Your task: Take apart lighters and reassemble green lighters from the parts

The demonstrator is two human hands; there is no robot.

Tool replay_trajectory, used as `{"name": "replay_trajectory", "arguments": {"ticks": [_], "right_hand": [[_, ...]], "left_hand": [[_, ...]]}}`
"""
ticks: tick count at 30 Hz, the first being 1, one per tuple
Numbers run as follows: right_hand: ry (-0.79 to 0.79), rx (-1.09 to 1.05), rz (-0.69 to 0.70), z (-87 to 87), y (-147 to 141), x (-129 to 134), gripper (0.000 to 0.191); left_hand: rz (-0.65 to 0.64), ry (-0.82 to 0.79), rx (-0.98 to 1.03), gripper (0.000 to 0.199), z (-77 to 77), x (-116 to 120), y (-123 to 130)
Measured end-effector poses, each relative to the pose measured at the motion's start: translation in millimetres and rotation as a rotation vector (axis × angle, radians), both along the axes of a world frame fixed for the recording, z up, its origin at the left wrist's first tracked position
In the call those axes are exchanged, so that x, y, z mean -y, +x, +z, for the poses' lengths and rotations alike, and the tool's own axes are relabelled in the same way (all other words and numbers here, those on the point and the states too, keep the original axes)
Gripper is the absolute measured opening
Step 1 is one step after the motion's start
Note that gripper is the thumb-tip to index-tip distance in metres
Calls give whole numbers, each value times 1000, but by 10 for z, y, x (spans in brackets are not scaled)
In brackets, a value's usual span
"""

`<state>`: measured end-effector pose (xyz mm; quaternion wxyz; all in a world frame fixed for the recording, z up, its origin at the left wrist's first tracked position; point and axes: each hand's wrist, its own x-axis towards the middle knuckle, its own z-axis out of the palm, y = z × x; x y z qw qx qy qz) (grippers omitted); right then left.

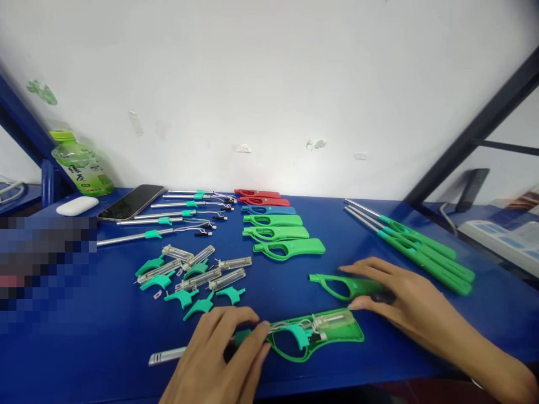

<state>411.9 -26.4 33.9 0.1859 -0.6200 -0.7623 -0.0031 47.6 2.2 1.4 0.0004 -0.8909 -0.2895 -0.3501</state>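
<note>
My left hand [229, 350] pinches the front of a green half shell [351, 332] lying on the table, where a metal tube [166, 356] sticks out to the left. Inside that shell sit a clear tank [334, 320], a teal trigger [300, 335] and thin wires. My right hand [391, 286] is closed on another green half shell [326, 280], just behind the first one; its handle end is partly hidden by the fingers. Behind my left hand lie several loose clear tanks [227, 279] and teal triggers [200, 306].
Metal tubes with wires [135, 237] lie at the back left, near a phone [132, 202], a white case [78, 206] and a bottle [82, 163]. Red, blue and green shells [303, 247] line the middle. Three green lighters [442, 272] lie at right.
</note>
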Motion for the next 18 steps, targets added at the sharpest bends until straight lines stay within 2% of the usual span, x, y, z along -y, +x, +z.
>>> {"name": "replay_trajectory", "arguments": {"ticks": [4, 9, 12, 18], "right_hand": [[56, -3, 31, 45, -93, 138, 35], [54, 101, 182, 104, -312, 283, 29], [43, 151, 159, 38, -367, 300, 35], [93, 153, 115, -35, -432, 270, 25]], "left_hand": [[-21, -24, -36, 23, 41, 0, 187], [-23, -58, -115, 23, 32, -37, 334], [-13, -62, -197, 22, 21, -59, 334], [31, -57, -229, 22, 14, -51, 333]]}}
